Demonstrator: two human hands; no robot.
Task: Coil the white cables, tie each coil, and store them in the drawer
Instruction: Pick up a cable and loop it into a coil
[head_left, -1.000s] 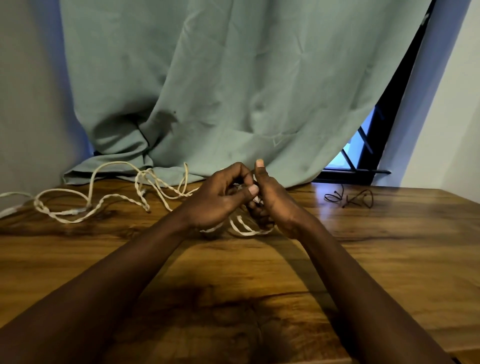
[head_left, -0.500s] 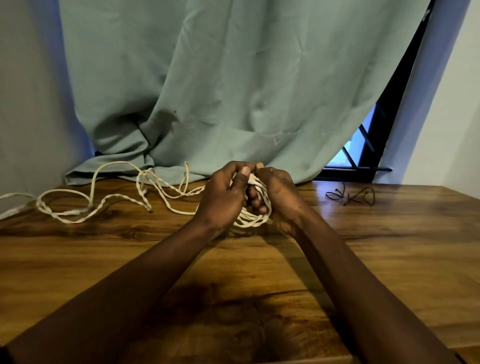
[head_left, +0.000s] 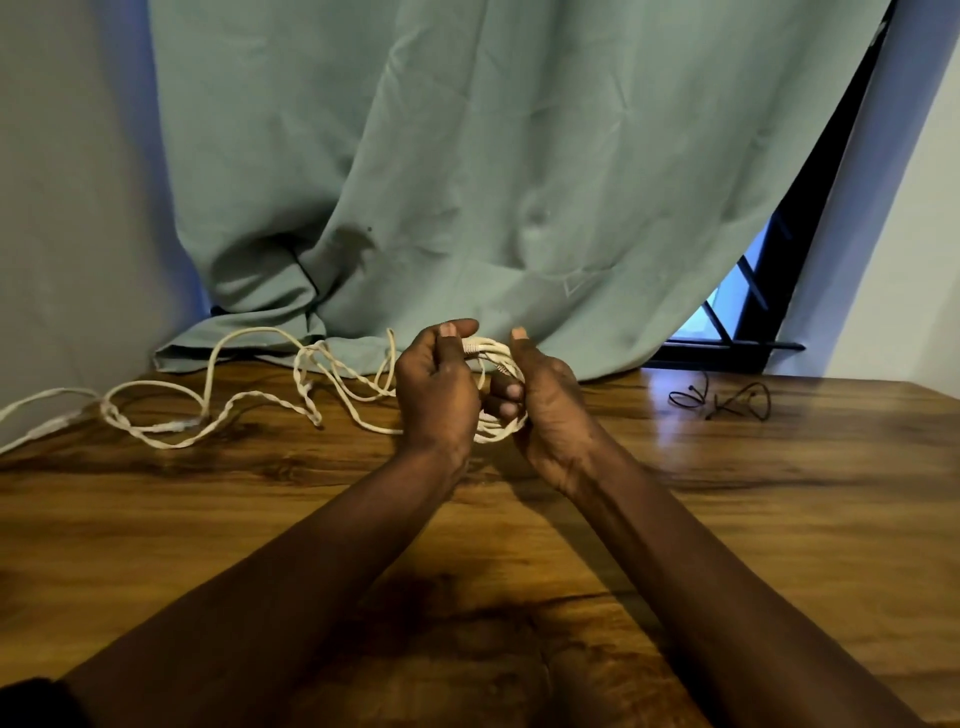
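A small coil of white cable (head_left: 497, 358) is held upright between both hands above the wooden table (head_left: 727, 519). My left hand (head_left: 436, 395) grips the coil's left side, its thumb pressing the cable's end near the top. The coil loops around the curled fingers of my right hand (head_left: 545, 410), whose thumb points up. From the coil, the loose rest of the white cable (head_left: 218, 410) trails left across the table in twisted loops and runs off the left edge. No drawer is in view.
Thin black ties (head_left: 727, 402) lie on the table at the back right. A green curtain (head_left: 467, 182) hangs behind the table, its hem resting on the back edge. A dark window frame (head_left: 753, 332) shows at the right.
Both hands have risen off the table with the coil. The coil, which lay low under the hands, now stands upright between them, and the hands have parted slightly.
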